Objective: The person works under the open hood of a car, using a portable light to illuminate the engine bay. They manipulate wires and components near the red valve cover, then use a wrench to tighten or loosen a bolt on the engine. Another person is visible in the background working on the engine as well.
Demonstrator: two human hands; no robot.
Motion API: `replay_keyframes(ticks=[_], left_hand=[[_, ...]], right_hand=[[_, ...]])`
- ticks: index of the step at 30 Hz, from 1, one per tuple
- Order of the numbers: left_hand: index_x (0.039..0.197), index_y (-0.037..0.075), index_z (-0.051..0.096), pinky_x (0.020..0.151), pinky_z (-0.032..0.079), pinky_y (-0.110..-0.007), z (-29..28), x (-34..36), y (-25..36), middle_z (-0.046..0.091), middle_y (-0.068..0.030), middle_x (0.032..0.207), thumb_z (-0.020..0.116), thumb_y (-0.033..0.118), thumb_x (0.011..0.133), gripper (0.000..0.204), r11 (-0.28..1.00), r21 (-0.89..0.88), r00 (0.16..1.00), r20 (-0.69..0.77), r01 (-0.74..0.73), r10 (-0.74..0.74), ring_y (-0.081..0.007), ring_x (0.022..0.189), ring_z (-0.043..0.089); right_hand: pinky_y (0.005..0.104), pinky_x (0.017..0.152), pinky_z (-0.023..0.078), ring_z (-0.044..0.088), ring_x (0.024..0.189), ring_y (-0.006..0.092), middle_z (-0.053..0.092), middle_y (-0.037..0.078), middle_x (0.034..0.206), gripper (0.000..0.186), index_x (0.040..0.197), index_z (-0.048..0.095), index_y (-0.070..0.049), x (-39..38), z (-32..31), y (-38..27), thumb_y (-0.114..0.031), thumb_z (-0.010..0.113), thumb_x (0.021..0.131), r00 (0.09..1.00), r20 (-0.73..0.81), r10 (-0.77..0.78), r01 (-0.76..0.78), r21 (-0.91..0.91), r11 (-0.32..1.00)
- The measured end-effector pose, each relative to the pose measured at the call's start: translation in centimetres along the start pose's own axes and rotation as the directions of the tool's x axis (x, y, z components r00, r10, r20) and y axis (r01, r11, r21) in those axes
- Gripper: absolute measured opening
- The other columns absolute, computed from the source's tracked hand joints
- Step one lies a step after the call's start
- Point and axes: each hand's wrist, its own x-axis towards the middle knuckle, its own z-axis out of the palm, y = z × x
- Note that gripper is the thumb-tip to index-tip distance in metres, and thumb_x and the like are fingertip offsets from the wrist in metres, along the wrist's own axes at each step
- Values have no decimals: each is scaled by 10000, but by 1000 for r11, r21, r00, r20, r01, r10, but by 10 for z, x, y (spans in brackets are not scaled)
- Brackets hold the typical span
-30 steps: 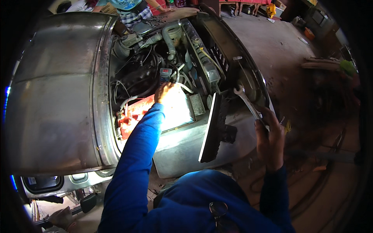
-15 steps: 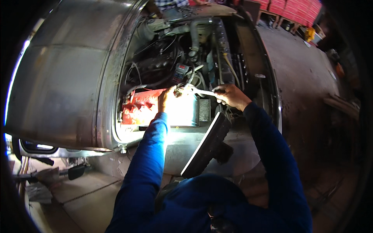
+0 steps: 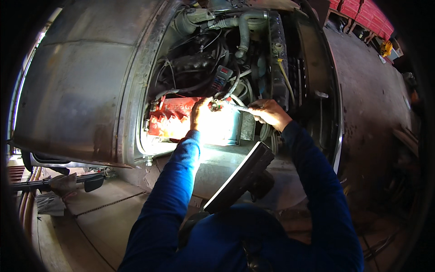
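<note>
In the engine bay sits a battery [image 3: 170,121] with a red top; strong glare bleaches its right half. A metal cable clamp [image 3: 215,106] is at the battery's far edge. My left hand [image 3: 199,117] is closed at this clamp, its fingertips partly lost in the glare. From the right, my right hand [image 3: 270,114] grips the end of a silvery wrench [image 3: 239,108]. The wrench lies almost level, its far end reaching the clamp. Just beyond the clamp, a dark handheld meter [image 3: 221,78] rests among hoses and cables.
A dark flat panel with a white face [image 3: 242,177] stands tilted between my forearms. The raised metal hood [image 3: 77,90] fills the left. Beyond the battery are a grey hose [image 3: 244,36] and the radiator [image 3: 277,59]. Red boxes [image 3: 362,16] stand at the far right.
The view has shifted, so the engine bay sits farther right and slightly higher. A checked sleeve at the top has left the view. Both hands stay at the clamp and wrench.
</note>
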Motion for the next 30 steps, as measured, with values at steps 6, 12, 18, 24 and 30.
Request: replay_keyframes(ticks=[6, 12, 18, 24, 30], left_hand=[[1200, -1, 685, 953, 550, -392, -12, -4, 19, 733, -188, 1169, 872, 313, 766, 567, 987, -105, 990, 78, 125, -117, -294, 1098, 703], [1241, -11, 668, 972, 549, -376, -18, -7, 28, 726, -186, 1203, 874, 297, 782, 590, 983, -103, 984, 111, 151, -140, -279, 1113, 702], [1241, -13, 662, 978, 545, -387, -22, -7, 25, 718, -194, 1214, 869, 308, 789, 591, 987, -87, 988, 91, 136, -128, -290, 1118, 696], [1241, -14, 657, 984, 541, -397, -21, -6, 24, 709, -201, 1225, 863, 319, 797, 593, 987, -83, 988, 85, 138, -131, -302, 1123, 691], [1241, -15, 651, 990, 537, -408, -21, -1, 21, 701, -208, 1236, 858, 331, 804, 594, 988, -78, 989, 79, 130, -124, -313, 1128, 686]], right_hand=[[268, 548, 471, 618, 626, 109, 689, 80, 772, 267, 1095, 742, 0, 5, -3, -38, -244, 703, 993, 992, 20, -125, 118, -506, 855], [264, 505, 455, 576, 557, 98, 630, 54, 702, 231, 1106, 719, 23, 3, 1, -51, -182, 652, 1023, 967, 217, 137, -99, -177, 979], [458, 632, 561, 723, 753, 299, 706, 114, 802, 192, 1054, 680, -56, -29, 53, -45, -116, 617, 884, 881, 212, -422, 233, -972, -2], [393, 690, 548, 676, 754, 242, 642, 22, 806, 294, 1163, 664, -105, -36, 49, -37, -193, 638, 883, 787, 317, -529, 214, -945, -248], [372, 819, 498, 649, 877, 255, 706, 55, 960, 362, 1197, 664, -101, -71, 18, -30, -15, 695, 846, 737, 20, -675, 270, -925, 268]])
